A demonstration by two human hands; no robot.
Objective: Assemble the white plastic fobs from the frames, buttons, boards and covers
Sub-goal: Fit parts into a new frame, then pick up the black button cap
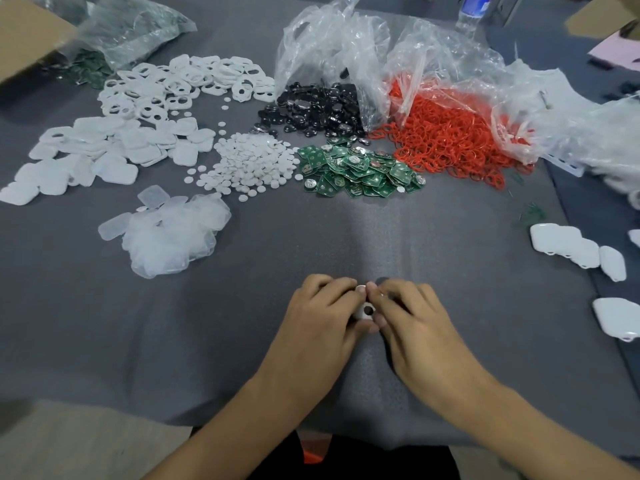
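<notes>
Pinching the small white plastic fob (365, 312) near the front edge of the grey desk (346, 233), the left hand (322, 308) and right hand (412, 315) may press unevenly, so a part could seat crooked.

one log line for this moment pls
stage: mid-assembly | left hand: grips white fob part | right hand: pinches same part | where: grey mat, near edge
</notes>
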